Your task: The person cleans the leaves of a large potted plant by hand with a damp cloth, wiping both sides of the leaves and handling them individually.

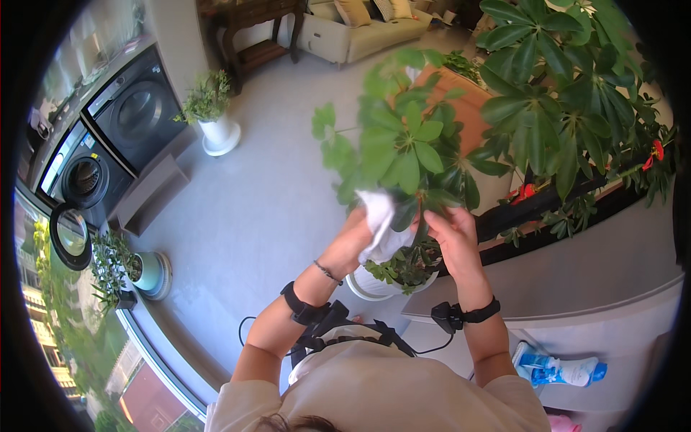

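In front of me stands a leafy potted plant [407, 155] with glossy green leaves in whorls. My left hand [350, 236] is closed on a white cloth [383, 229], which hangs among the lower leaves. My right hand [453, 236] is closed at the same height, thumb and fingers together on a dark green leaf [421, 225] beside the cloth. Foliage covers some of the fingertips of both hands. Below them, a white ribbed pot [378, 283] on a saucer holds lower greenery [407, 270].
A larger plant [554, 93] with red ornaments rises at the right, by a dark rail. Two front-loading machines [86, 180] stand at left, one with its round door swung out. Potted plants [216, 133] are on the floor. A blue-white bottle [568, 369] lies at lower right; a sofa [360, 36] is behind.
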Motion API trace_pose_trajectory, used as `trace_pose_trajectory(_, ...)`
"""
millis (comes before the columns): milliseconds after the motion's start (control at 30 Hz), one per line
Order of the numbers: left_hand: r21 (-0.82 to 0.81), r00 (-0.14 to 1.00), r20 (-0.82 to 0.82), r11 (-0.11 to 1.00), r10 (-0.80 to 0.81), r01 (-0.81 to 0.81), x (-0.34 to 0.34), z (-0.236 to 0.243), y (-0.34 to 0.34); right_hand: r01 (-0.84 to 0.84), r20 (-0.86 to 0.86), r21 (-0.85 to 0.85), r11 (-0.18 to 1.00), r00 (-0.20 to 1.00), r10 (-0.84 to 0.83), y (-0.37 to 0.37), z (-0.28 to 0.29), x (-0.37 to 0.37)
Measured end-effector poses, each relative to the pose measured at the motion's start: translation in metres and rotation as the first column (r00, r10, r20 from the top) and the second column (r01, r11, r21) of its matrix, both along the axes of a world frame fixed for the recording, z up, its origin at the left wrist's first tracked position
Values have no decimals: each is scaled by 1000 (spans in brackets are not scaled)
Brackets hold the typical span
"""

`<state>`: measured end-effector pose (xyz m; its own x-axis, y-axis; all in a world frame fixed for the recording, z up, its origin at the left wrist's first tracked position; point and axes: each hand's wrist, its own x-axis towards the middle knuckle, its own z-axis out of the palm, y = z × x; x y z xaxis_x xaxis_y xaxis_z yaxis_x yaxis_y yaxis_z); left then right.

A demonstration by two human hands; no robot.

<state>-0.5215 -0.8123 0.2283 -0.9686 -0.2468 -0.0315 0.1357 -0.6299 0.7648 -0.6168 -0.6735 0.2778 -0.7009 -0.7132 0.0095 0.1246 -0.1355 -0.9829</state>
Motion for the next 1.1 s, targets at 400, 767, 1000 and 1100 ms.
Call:
trace_pose_trajectory(400,-79,997,66,996,49,-44,6,-8,3,19,-69,57,998,998,-15,3,-3,-1)
trace_pose_trajectory(767,124,999,-38,992,-7,12,27,-14,-27,7,-47,8,1000,999,-7,7,5,-5)
trace_pose_trajectory(1000,122,987,-138,987,-84,101,-7,-22,-16,-4,-37,-10,1000,999,3,11,8,-13)
trace_pose_trajectory(1100,79,993,-40,991,115,-111,-23,9,2,-5,-64,4,1000,998,6,10,9,-12)
